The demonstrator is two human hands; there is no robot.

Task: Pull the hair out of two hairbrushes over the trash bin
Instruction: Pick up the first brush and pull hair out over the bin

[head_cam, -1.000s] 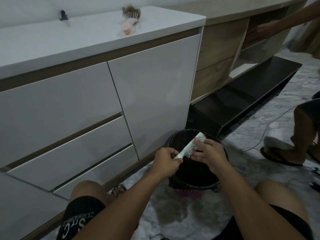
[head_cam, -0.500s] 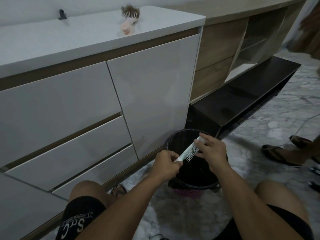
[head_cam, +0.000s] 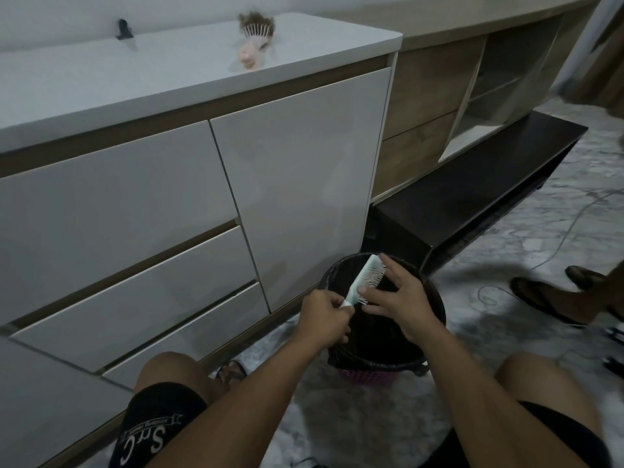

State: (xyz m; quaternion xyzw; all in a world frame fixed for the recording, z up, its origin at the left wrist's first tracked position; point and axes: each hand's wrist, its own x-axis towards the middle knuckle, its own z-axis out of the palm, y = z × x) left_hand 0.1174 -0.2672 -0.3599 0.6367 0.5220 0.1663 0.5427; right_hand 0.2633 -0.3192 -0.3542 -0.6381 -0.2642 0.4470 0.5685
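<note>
White counter (head_cam: 101, 79) with one pink hairbrush (head_cam: 255, 42), left hand (head_cam: 324, 315) clamping one white hairbrush (head_cam: 366, 280), right hand (head_cam: 401, 298) fingers spread.

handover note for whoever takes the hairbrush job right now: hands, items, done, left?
Left hand: shut on the handle of the white hairbrush, held over the trash bin.
Right hand: open, fingers on the bristles.
Pink hairbrush: on the white countertop, full of hair.
Done: white brush looks nearly clean.
Left: finish it, then clear the pink one over the bin.

Brush handle (head_cam: 347, 301) hidden in left hand (head_cam: 324, 315)
</note>
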